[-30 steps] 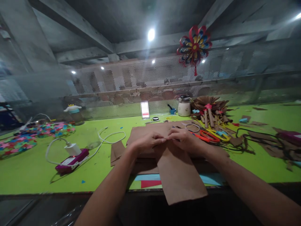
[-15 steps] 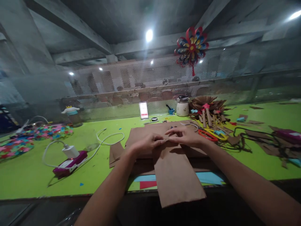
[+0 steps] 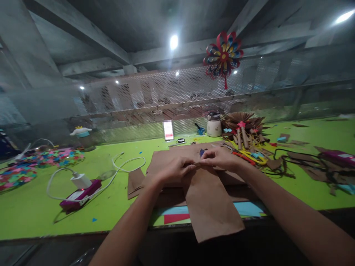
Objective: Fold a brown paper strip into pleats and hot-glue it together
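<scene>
A long strip of brown paper runs from the stack of brown sheets toward me and hangs over the table's front edge. My left hand and my right hand meet at the strip's far end, fingertips pinching its folded edge from both sides. Both hands rest on the brown sheets. Red and blue paper pieces lie under the strip near the front edge.
The green table holds a magenta phone with white charger and cable at left, colourful paper bits far left, scissors, brown paper fans, a jar and scraps at right. A perforated screen backs the table.
My hands stay pinched on the strip's far end, the right fingers shifting slightly. The strip's near end has swung a little to the right. The view has drifted slightly.
</scene>
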`<state>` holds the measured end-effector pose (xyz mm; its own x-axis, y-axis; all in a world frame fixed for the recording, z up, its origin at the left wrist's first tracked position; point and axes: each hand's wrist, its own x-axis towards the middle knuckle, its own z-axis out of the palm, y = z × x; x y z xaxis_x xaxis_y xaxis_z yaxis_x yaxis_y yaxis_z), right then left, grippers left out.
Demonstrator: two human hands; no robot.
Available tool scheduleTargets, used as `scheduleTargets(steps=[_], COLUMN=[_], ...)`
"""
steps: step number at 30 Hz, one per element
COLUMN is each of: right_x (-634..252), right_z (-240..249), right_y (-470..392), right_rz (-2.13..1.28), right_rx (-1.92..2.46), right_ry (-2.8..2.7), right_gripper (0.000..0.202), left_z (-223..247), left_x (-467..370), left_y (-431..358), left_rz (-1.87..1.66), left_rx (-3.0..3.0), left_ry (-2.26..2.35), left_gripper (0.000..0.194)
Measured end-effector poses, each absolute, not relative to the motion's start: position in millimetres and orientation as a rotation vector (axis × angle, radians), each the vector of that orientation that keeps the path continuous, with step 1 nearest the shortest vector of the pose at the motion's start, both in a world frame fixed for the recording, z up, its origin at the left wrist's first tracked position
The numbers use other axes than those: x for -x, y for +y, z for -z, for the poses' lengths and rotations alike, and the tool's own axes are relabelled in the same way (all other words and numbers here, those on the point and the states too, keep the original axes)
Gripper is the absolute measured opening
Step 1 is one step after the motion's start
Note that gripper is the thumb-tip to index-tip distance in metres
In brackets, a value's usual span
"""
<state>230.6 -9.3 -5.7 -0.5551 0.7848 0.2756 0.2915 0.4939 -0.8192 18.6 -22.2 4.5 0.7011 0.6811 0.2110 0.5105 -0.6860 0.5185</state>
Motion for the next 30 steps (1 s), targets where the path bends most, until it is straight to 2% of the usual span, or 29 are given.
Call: scheduleTargets(steps=[6, 13, 17, 30], right_x=[-234, -235, -237, -234], right_z=[1, -3, -3, -6], right_y=[-9, -13, -13, -16], right_rz=[-0.761, -0.496, -0.437, -0.285], right_rx=[0.779, 0.679, 0.65, 0.71], right_ry=[-2.167, -2.225, -2.244, -2.344], right_gripper=[0.022, 0.017, 0.017, 0.021], left_z=[-12, -16, -17, -22], left_x=[-21, -18, -16, -21], left_y=[-27, -28, -29, -41], left_rz=[-0.642, -0.6, -0.575, -0.624], left_rx=[-2.446, -2.33, -2.398, -2.635], left_ry=[0.962, 1.029, 1.065, 1.221], left_gripper=[0.021, 0.027, 0.031, 0.025])
